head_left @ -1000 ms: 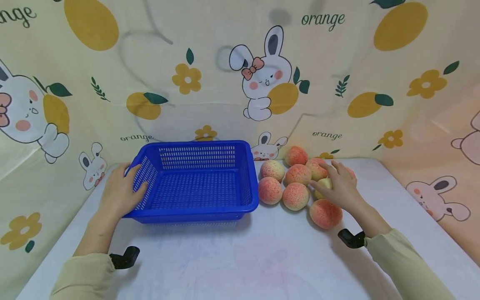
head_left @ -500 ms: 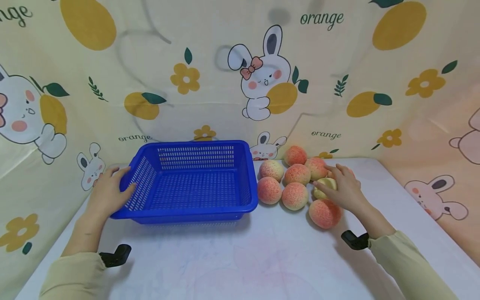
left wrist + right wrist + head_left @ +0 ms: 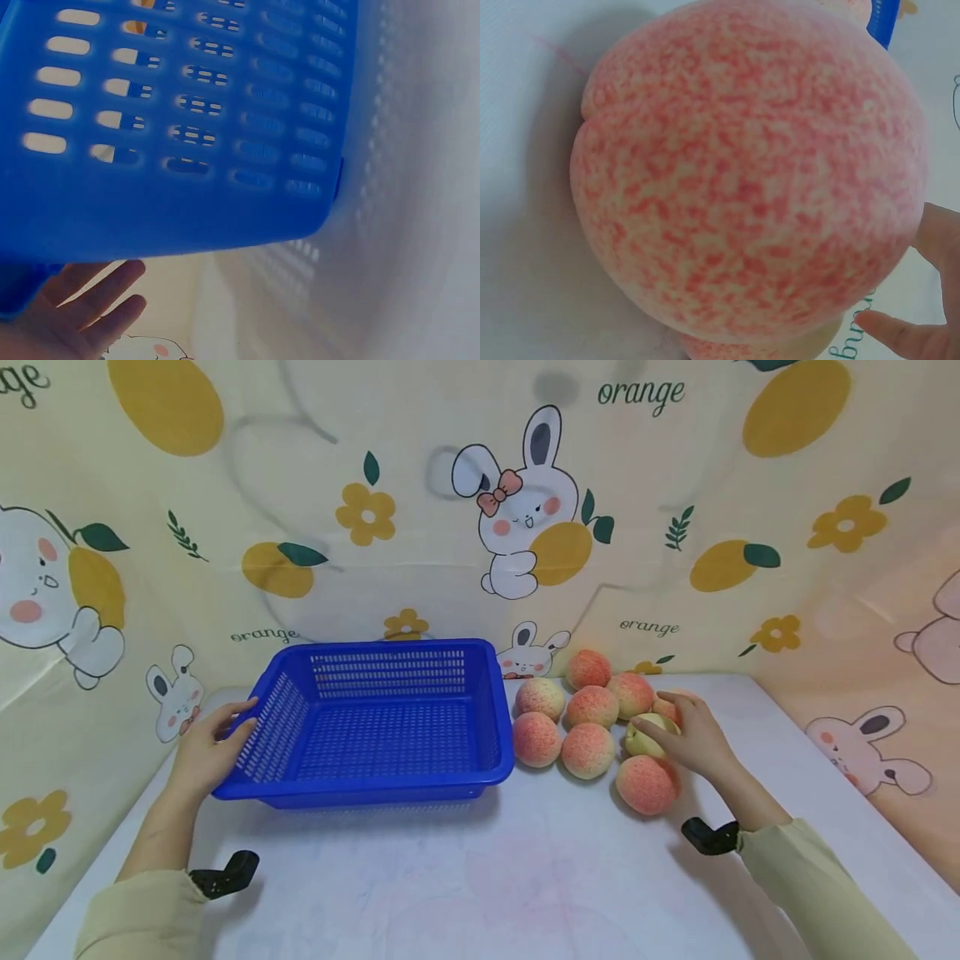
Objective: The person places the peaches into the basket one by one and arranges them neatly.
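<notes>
A blue plastic basket [image 3: 386, 735] with slotted sides stands left of centre and holds nothing. Over its left rim rests my left hand [image 3: 202, 752]; the left wrist view shows its fingers [image 3: 112, 289] straight and spread just past the basket wall. To the right is a group of several reddish, speckled peaches [image 3: 588, 750]. My right hand [image 3: 693, 735] grips a pale yellow-green peach [image 3: 642, 737] among them, thumb over it and fingers at its far side. A red peach [image 3: 742, 172] close to the camera fills most of the right wrist view.
White cloth covers the table [image 3: 480, 868]. Behind it hangs a printed backdrop [image 3: 420, 585] with rabbits and oranges. Another red peach [image 3: 588, 669] lies at the back of the group, close to the backdrop.
My left hand has slid left, from inside the basket's left side out to its rim. My right hand has settled lower around the pale peach, which has turned a little.
</notes>
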